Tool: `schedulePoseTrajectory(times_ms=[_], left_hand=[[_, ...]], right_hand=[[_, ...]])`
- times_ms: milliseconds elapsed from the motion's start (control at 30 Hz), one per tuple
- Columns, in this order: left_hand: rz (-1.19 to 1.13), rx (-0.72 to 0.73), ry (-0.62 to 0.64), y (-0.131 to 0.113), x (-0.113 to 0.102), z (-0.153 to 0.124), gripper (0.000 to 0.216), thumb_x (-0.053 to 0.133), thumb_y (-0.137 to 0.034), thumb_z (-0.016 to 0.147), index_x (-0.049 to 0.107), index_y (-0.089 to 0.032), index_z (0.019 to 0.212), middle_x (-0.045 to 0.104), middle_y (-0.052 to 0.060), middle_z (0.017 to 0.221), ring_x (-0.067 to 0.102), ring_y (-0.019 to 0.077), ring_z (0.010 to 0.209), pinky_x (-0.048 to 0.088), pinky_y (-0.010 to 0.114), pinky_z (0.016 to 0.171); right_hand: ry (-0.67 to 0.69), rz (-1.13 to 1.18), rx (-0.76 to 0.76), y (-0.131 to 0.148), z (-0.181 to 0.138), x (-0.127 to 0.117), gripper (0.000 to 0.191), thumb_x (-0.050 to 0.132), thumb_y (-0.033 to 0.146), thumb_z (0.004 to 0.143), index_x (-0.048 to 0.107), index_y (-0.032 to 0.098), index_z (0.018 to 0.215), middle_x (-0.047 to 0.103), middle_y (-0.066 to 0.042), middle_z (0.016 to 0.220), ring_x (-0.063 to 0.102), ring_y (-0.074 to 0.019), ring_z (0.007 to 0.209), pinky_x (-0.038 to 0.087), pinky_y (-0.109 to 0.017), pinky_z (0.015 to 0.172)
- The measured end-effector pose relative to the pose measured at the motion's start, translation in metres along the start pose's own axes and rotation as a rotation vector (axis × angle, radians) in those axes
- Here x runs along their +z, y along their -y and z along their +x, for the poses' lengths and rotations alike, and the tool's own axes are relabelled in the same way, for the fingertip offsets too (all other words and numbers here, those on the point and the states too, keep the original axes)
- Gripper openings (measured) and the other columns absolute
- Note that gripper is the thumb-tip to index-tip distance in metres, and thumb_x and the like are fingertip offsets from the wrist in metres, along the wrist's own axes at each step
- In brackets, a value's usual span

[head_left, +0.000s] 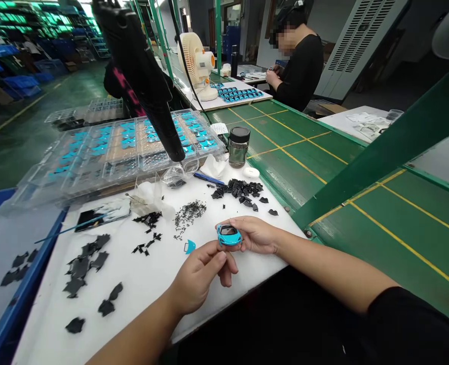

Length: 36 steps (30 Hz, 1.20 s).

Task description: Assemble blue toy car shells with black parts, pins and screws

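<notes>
A small light-blue toy car [229, 235] with a dark windscreen is held just above the front of the white work table. My right hand [258, 234] grips it from the right, fingers closed around its side and rear. My left hand [203, 274] is closed at the car's front lower edge, its forefinger against the underside and its other fingers curled; the finger contact is partly hidden. Just left of the car, a loose blue car body part [190, 247] lies on the table. Beyond it is a scatter of tiny black pieces [190, 215].
Black parts lie in piles at the back [241, 189] and at the left [80, 266]. An electric screwdriver [148, 81] hangs over the table. Clear trays [114, 137] of blue parts, a lidded jar [238, 148] and a blue pen [208, 178] stand behind. A co-worker [298, 56] sits farther off.
</notes>
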State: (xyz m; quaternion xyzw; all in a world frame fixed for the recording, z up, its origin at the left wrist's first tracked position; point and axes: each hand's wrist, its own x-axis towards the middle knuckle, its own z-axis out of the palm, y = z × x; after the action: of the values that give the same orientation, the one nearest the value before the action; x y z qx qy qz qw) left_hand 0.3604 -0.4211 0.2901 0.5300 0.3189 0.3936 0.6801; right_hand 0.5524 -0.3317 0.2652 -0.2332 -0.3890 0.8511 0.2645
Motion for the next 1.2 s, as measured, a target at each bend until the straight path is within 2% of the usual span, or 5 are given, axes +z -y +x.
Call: schedulePoseTrajectory(times_ms=[467,700,900,1067,1200], left_hand=[[0.014,-0.03,-0.011,0.002,-0.001,-0.003,0.034,0.057,-0.043,0.091,0.065,-0.018,0.112,0.064,0.006,0.084,0.057,0.0133,0.063,0.043,0.029,0.066],[0.057,-0.041,-0.039,0.002,-0.002,-0.002,0.031,0.058,-0.043,0.09,0.064,-0.016,0.104,0.065,0.006,0.084,0.057,0.0129,0.064,0.044,0.029,0.066],[0.137,-0.056,-0.112,-0.003,-0.002,0.001,0.026,0.06,-0.041,0.09,0.063,-0.014,0.089,0.064,0.005,0.079,0.056,0.0117,0.064,0.045,0.027,0.065],[0.193,-0.066,-0.196,-0.005,-0.01,0.001,0.026,0.058,-0.041,0.091,0.063,-0.015,0.092,0.064,0.004,0.08,0.056,0.0115,0.065,0.044,0.026,0.065],[0.183,-0.037,-0.32,-0.005,-0.019,0.002,0.028,0.06,-0.043,0.089,0.061,-0.015,0.09,0.064,0.004,0.078,0.055,0.012,0.064,0.043,0.027,0.064]], right_hand=[[0.046,0.04,0.009,-0.003,0.003,-0.004,0.041,0.073,0.043,0.086,0.066,0.009,0.108,0.07,-0.008,0.08,0.065,-0.0131,0.059,0.053,-0.019,0.051],[0.015,0.061,-0.109,-0.001,-0.005,0.005,0.044,0.078,0.038,0.081,0.06,0.019,0.117,0.066,-0.004,0.095,0.065,-0.0126,0.075,0.054,-0.02,0.061],[0.003,0.019,-0.222,0.002,-0.009,0.011,0.057,0.08,0.039,0.079,0.049,0.026,0.125,0.062,-0.001,0.095,0.064,-0.0121,0.07,0.056,-0.023,0.059],[-0.085,-0.036,-0.376,0.002,-0.009,0.013,0.062,0.084,0.034,0.074,0.044,0.028,0.121,0.057,0.003,0.094,0.064,-0.0116,0.067,0.057,-0.021,0.053],[-0.167,-0.106,-0.45,-0.003,-0.008,0.014,0.062,0.085,0.028,0.073,0.039,0.026,0.115,0.057,0.002,0.093,0.066,-0.015,0.075,0.058,-0.023,0.054]])
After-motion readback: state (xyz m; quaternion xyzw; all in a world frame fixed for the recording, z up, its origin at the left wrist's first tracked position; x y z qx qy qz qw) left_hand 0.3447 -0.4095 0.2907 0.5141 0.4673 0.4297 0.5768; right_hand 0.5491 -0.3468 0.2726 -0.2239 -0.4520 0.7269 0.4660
